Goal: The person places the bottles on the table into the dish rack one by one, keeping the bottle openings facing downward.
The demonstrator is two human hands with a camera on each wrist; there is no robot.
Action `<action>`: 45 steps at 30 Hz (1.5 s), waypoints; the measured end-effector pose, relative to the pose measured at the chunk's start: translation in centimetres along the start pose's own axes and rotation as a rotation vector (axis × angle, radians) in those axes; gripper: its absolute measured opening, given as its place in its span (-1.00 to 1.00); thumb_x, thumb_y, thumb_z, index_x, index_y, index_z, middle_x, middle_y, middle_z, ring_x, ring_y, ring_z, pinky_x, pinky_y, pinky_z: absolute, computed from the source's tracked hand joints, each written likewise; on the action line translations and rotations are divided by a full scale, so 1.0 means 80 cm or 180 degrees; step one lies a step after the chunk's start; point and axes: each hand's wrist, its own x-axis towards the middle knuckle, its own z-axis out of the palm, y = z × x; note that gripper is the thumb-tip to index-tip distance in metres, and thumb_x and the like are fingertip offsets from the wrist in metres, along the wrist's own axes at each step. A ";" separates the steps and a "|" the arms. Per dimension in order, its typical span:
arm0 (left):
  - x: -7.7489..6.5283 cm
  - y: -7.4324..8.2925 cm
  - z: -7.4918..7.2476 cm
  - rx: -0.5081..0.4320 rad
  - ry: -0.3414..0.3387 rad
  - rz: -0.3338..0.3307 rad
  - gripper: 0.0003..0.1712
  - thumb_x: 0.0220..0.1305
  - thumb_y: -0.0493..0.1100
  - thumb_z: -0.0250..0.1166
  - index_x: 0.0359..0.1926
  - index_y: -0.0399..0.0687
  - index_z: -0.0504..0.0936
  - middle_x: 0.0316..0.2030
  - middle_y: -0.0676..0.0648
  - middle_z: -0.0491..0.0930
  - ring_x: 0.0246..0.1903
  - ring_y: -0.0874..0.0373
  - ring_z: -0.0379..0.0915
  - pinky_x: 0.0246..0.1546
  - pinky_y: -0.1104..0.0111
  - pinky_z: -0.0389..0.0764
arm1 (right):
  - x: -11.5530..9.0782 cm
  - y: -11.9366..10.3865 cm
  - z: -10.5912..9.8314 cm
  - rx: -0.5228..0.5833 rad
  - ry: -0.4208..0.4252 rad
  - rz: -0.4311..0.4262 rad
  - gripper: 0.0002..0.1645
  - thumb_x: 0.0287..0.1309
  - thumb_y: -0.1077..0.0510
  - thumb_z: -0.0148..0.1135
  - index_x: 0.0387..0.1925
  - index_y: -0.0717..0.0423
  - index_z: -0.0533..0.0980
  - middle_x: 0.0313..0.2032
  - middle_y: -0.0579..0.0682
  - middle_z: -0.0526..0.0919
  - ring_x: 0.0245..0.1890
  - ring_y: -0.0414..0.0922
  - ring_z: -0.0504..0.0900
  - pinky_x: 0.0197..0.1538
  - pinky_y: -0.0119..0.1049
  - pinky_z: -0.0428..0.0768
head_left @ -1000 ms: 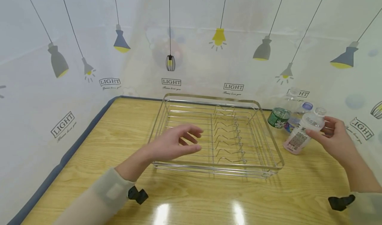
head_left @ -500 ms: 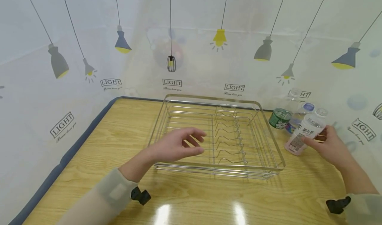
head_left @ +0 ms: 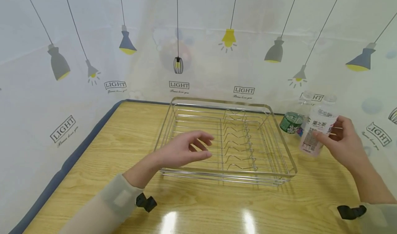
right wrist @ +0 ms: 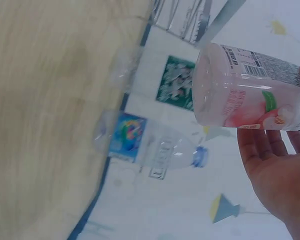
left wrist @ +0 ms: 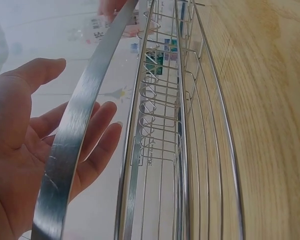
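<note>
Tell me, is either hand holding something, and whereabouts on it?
The right hand holds a pinkish bottle around the labelled middle of its body, below the neck. The left hand holds nothing.

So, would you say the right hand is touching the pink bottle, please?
Touching: in the head view, the right hand grips the pink bottle, its thumb across the printed side.

My right wrist feed gives me the right hand (right wrist: 280, 172) gripping a pink-labelled bottle (right wrist: 255, 90). Behind it I see 2 more: a blue-capped bottle (right wrist: 150, 143) and a green-labelled bottle (right wrist: 173, 84). A wire rack (right wrist: 222, 21) enters at top.
</note>
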 end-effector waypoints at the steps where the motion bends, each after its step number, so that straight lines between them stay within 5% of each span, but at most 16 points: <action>1: 0.000 0.000 -0.001 -0.0001 0.0007 -0.0003 -0.39 0.56 0.03 0.40 0.51 0.04 0.52 0.29 0.02 0.65 0.21 0.12 0.66 0.27 0.17 0.70 | 0.000 -0.009 0.000 0.0037 0.0038 -0.0058 -0.07 0.51 0.06 0.38 0.67 0.04 0.09 0.10 -0.36 0.37 -0.06 -0.48 0.46 -0.08 -0.76 0.46; 9: -0.001 -0.001 -0.004 -0.0019 0.0083 -0.0009 -0.39 0.55 0.02 0.40 0.52 0.07 0.51 0.31 0.01 0.64 0.22 0.10 0.65 0.28 0.14 0.70 | -0.004 -0.067 0.007 0.0186 0.0131 -0.0457 -0.04 0.41 0.24 0.43 0.68 0.04 0.18 0.12 -0.45 0.41 0.02 -0.43 0.49 0.01 -0.77 0.44; 16: 0.002 -0.002 -0.006 -0.0070 0.0130 -0.0012 -0.37 0.55 0.02 0.41 0.53 0.07 0.51 0.31 0.00 0.64 0.22 0.09 0.66 0.27 0.16 0.71 | -0.003 -0.112 0.029 0.0298 -0.0058 -0.0953 -0.05 0.31 0.38 0.44 0.64 0.09 0.27 0.18 -0.38 0.41 0.08 -0.35 0.50 0.08 -0.71 0.43; 22: 0.005 0.003 -0.008 -0.0079 0.0171 -0.0002 -0.37 0.54 0.03 0.42 0.52 0.10 0.51 0.30 0.02 0.64 0.21 0.10 0.66 0.25 0.15 0.71 | -0.004 -0.145 0.054 0.0204 -0.0315 -0.1301 -0.04 0.24 0.42 0.50 0.60 0.09 0.34 0.22 -0.14 0.44 0.07 -0.32 0.52 0.10 -0.70 0.46; 29: 0.008 0.005 -0.009 -0.0176 0.0189 0.0015 -0.38 0.54 0.01 0.43 0.51 0.09 0.52 0.29 0.01 0.65 0.20 0.09 0.67 0.25 0.16 0.72 | -0.013 -0.167 0.081 0.0010 -0.0582 -0.1484 -0.04 0.21 0.31 0.60 0.58 0.10 0.37 0.19 0.05 0.47 0.09 -0.32 0.43 0.09 -0.64 0.48; 37: 0.010 0.008 -0.009 -0.0259 0.0241 0.0027 -0.32 0.48 -0.04 0.49 0.52 0.07 0.50 0.27 -0.03 0.65 0.17 0.09 0.70 0.19 0.18 0.76 | -0.020 -0.188 0.103 -0.0258 -0.0743 -0.1702 -0.10 0.23 0.19 0.62 0.55 -0.05 0.44 0.19 0.01 0.47 0.05 -0.20 0.40 -0.10 -0.35 0.67; 45: 0.009 0.012 -0.009 -0.0350 0.0266 -0.0010 -0.23 0.40 -0.05 0.56 0.55 0.09 0.47 0.30 -0.03 0.60 0.16 0.07 0.71 0.14 0.19 0.78 | -0.025 -0.197 0.120 -0.0381 -0.0915 -0.1801 -0.09 0.19 0.17 0.64 0.53 -0.20 0.48 0.21 0.00 0.50 0.00 -0.11 0.52 -0.18 -0.34 0.71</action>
